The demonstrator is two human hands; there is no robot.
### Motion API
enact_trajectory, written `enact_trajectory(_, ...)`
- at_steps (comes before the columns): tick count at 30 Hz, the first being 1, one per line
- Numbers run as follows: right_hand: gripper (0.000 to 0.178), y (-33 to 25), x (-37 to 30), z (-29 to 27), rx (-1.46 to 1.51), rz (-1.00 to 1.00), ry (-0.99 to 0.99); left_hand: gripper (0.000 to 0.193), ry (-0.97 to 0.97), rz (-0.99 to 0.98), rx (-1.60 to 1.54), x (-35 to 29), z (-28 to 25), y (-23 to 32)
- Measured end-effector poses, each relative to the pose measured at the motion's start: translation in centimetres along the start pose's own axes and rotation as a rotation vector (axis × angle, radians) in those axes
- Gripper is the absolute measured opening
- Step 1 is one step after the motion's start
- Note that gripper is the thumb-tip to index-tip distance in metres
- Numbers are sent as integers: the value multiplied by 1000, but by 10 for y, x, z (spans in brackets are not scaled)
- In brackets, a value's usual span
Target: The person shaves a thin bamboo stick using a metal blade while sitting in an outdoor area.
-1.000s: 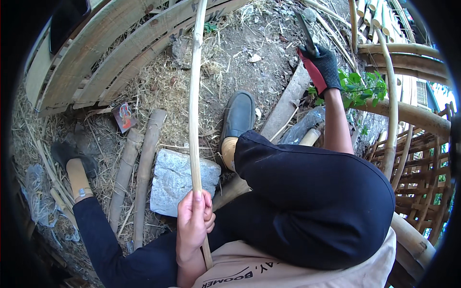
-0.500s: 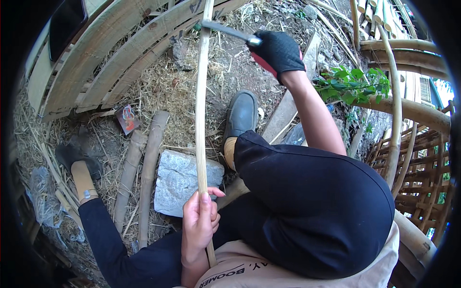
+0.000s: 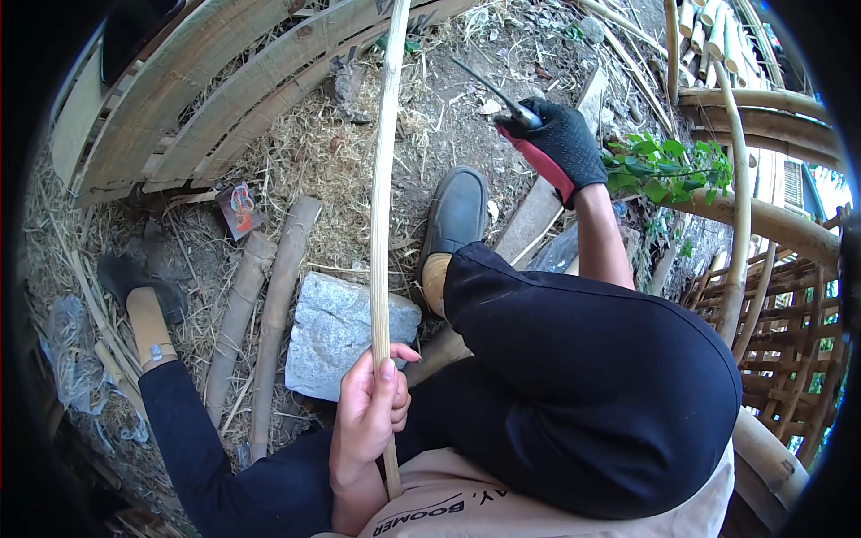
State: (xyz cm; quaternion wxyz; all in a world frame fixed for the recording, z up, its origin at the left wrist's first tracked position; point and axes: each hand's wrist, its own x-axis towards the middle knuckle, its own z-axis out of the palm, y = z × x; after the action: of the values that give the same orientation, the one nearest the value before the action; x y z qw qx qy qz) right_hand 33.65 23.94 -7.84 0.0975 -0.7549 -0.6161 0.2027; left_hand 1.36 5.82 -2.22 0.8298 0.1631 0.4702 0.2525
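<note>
Your left hand [image 3: 366,414] is closed round a long bamboo strip [image 3: 384,188], held upright btwn your knees, w/ its top past the frame edge. Your gloved right hand [image 3: 560,139] grips a knife [image 3: 491,88], raised right of the strip, well apart. Grey stone block [image 3: 334,332] sits just beside the strip.

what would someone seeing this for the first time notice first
Most striking is the long pale bamboo strip running up the middle, gripped low by the bare left hand. Up right, the right hand in a black and red glove holds a dark blade clear of the strip. Below the strip, a grey stone block sits on the straw-strewn ground.
</note>
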Motion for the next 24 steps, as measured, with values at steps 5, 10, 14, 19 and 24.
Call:
enact_trajectory(5,40,-10,-15,7,-63,-98,-105,37,-35,-41,-11,-3,-8,9)
enact_trajectory(10,28,0,-22,1,-49,-172,-93,38,8,53,19,3,-13,3)
enact_trajectory(14,28,7,-26,2,-25,-159,-45,39,121,118,129,6,-19,-1)
enact_trajectory(19,26,0,-28,1,-26,-199,-67,37,247,237,252,10,-18,13)
enact_trajectory(24,35,-1,-28,3,12,-257,-72,32,278,275,488,54,-10,37)
